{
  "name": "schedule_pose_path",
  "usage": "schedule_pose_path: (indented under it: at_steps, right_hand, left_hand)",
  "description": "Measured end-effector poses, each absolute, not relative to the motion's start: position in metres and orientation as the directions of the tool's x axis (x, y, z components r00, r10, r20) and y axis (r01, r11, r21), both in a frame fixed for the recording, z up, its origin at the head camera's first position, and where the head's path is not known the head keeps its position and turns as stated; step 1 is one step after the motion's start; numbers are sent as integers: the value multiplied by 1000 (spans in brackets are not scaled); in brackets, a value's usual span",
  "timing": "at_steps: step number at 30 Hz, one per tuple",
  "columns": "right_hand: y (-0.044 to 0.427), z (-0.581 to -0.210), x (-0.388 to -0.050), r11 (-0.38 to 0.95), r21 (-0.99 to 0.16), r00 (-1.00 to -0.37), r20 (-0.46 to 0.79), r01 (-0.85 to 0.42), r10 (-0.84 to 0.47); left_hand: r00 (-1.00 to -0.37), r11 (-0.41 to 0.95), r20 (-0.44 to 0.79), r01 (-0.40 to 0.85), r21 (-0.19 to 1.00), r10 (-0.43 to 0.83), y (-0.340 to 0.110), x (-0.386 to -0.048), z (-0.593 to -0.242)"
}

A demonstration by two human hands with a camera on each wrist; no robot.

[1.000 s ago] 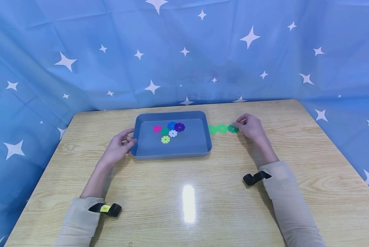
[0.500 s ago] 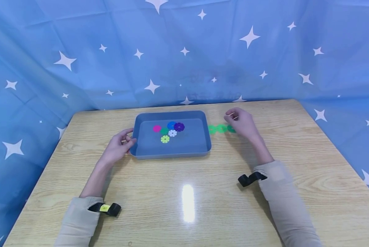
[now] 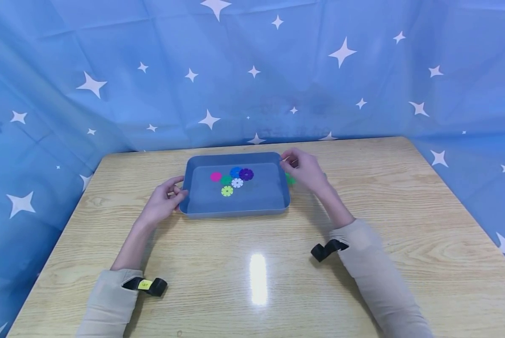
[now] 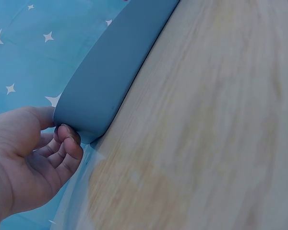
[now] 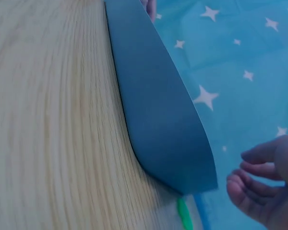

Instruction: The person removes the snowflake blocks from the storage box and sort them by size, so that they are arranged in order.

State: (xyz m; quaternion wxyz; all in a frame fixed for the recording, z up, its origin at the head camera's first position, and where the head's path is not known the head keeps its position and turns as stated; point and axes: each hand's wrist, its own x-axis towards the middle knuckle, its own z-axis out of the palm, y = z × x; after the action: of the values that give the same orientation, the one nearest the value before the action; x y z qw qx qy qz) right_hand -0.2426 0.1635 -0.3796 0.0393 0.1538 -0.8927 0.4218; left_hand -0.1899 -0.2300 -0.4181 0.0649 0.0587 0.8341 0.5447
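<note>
A shallow blue-grey tray lies on the table. In it are several slotted plastic discs: a pink one, a blue one, a purple one, a green one, a white one and a yellow-green one. My left hand pinches the tray's left rim, thumb over the edge. Over the tray's right rim hovers my right hand, fingers loosely bent with nothing between them. In the right wrist view it stands apart from the tray wall. Beneath it, a bright green disc shows partly; the row beside it is mostly hidden.
The wooden table extends on all sides of the tray. A blue curtain with white stars hangs behind its far edge. Black straps with small devices sit at both sleeve cuffs, the right one and the left one.
My right hand has let go of the darker green disc at the end of the green row and moved left to the tray's right rim. The left hand keeps its hold.
</note>
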Motion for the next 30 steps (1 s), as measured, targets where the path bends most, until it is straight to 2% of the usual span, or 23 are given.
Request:
schedule_pose_path:
  at_steps: [9,17,30]
  right_hand:
    - [129,-385,-249,597,-719,-928,197,-356,-317]
    - [103,-391,-255,604,-726,-918,95,-329,-386]
    - [80,-406,-263,730,-631,-932,-30,-262,-360]
  left_hand:
    - [-986,402,-42,26,915,161,-231,-192,-420]
    - [-986,412,-42,29,911,163,-231,-192,-421]
    - [-987,412,-53,15,911,152,-230,-193,-422]
